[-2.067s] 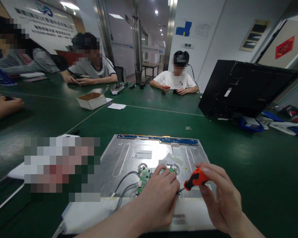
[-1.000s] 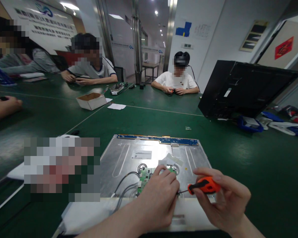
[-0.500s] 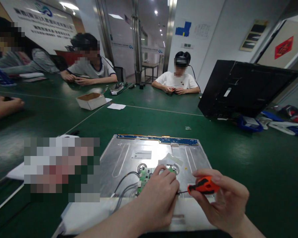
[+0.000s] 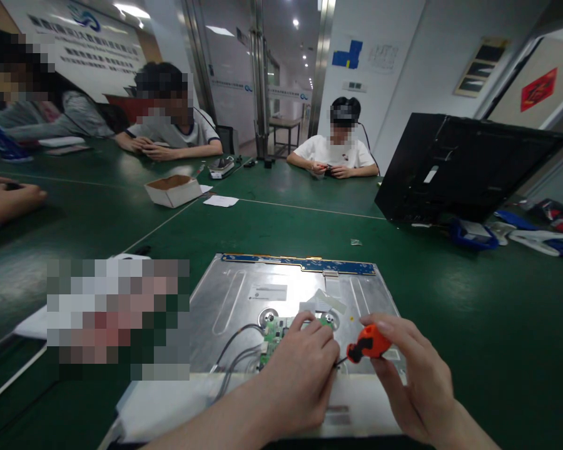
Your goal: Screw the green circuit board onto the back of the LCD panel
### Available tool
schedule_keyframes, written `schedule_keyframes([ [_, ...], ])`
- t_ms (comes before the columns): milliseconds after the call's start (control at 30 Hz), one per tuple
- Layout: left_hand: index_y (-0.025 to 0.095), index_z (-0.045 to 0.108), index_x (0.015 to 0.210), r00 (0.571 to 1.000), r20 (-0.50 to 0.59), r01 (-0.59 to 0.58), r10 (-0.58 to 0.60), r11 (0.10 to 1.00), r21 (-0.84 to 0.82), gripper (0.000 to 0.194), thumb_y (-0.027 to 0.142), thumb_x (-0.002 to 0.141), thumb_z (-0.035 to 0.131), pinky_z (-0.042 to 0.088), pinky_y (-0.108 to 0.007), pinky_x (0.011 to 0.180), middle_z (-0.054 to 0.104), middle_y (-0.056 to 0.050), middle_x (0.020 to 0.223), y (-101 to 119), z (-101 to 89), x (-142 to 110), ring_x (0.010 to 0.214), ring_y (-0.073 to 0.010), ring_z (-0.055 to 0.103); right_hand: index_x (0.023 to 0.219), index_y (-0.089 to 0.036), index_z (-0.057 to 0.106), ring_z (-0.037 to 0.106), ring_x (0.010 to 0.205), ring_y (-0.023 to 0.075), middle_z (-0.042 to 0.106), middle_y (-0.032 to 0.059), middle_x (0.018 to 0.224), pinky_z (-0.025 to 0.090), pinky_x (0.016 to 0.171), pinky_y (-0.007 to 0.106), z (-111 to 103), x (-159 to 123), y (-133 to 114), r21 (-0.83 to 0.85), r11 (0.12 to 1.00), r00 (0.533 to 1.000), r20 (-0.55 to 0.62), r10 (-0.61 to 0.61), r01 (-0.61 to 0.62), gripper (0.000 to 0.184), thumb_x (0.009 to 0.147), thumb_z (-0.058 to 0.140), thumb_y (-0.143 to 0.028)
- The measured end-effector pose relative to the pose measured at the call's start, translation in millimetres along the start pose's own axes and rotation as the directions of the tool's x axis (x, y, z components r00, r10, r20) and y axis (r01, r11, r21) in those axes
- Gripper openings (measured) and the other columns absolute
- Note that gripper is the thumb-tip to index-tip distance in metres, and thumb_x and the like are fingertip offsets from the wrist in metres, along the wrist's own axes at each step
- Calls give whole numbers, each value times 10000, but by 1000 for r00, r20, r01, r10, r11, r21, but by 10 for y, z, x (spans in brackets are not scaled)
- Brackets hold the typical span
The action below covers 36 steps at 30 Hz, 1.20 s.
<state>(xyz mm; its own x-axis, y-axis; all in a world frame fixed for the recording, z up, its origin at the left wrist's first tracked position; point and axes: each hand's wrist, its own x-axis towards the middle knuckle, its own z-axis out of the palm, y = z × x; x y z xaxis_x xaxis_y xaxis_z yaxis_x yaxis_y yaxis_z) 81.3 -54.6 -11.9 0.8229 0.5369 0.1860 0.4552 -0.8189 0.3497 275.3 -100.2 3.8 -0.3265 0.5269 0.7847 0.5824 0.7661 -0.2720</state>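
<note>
A green circuit board (image 4: 273, 337) lies on the silver metal back of a display panel (image 4: 229, 300). My left hand (image 4: 304, 359) rests over the board's right part with its fingers curled. It hides what lies beneath, and I cannot make out what its fingers hold. To its right, my right hand (image 4: 415, 369) pinches the orange and black handle of a screwdriver (image 4: 374, 342) between thumb and fingers. The thin shaft points left towards my left hand, and its tip is hidden there. Dark cables (image 4: 237, 359) run from the board's left side.
A blue circuit strip (image 4: 281, 262) lines the panel's far edge. On the green table (image 4: 469, 300) stand an open white box (image 4: 173, 192) and a large black screen (image 4: 469, 169). A small plastic bag (image 4: 355, 242) lies beyond the panel. Several people sit around the table.
The screwdriver handle and my right hand have shifted slightly left, and the handle has turned and tilts more steeply. My left hand and the panel stay in place.
</note>
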Motion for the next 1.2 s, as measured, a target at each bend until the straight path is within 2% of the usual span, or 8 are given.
schedule_keyframes([
  [100,185,584,903,1000,12,3,-4,1000,7,86,202,828,545,329,-472,998,632,-78,929,7,-17,4,929,-255,573,1396,-152,367,622,1068,231,601,138,1178,573,816,360,35,-42,15,75,997,998,-51,39,-36,611,826,562,-54],
  [233,178,585,881,1000,13,14,-14,1000,9,82,185,820,531,331,-472,995,630,-80,925,23,-35,8,903,-247,570,1322,-216,378,668,839,170,613,87,1108,585,650,292,63,-14,14,181,983,989,-131,65,-41,643,771,649,-27],
  [433,177,591,903,999,24,22,-22,1000,-3,99,202,826,533,325,-479,1001,629,-82,926,30,-28,15,911,-250,568,1154,-203,563,652,827,159,594,80,1040,575,637,249,16,96,-37,-105,994,993,-116,18,-30,321,845,621,-136],
  [533,176,586,893,999,37,19,-19,1000,-1,91,214,821,545,327,-477,995,625,-82,920,23,-27,15,911,-252,568,1260,-195,536,654,809,156,618,68,985,574,651,243,9,64,-30,-155,988,994,-101,-35,20,435,840,620,-119],
  [667,176,583,907,999,39,23,-23,1000,11,102,194,817,538,322,-478,997,623,-79,929,20,-30,12,927,-253,568,1428,-173,345,662,994,234,650,133,1122,584,783,368,42,-67,13,48,998,997,-55,48,-45,639,835,555,-56],
  [800,176,579,887,999,41,21,-22,1000,5,87,187,820,524,328,-473,996,627,-79,933,27,-41,8,928,-249,567,1369,-224,380,667,998,263,619,150,1202,594,737,412,72,-126,27,184,978,989,-93,115,-97,629,806,600,-50],
  [1067,185,584,947,1000,18,11,-11,1000,-19,122,205,844,522,320,-484,1001,632,-85,938,16,-22,2,940,-262,569,1202,-235,567,682,840,190,634,86,1037,604,622,286,6,72,-42,-115,993,993,-117,17,-31,409,818,648,-122],
  [1200,189,582,969,1000,12,7,-7,1000,-17,138,207,840,534,316,-483,1002,634,-85,962,12,-15,-1,963,-267,565,1347,-177,476,692,936,222,684,115,1084,614,707,328,-1,29,-33,-116,993,999,-43,-16,11,519,845,559,-76],
])
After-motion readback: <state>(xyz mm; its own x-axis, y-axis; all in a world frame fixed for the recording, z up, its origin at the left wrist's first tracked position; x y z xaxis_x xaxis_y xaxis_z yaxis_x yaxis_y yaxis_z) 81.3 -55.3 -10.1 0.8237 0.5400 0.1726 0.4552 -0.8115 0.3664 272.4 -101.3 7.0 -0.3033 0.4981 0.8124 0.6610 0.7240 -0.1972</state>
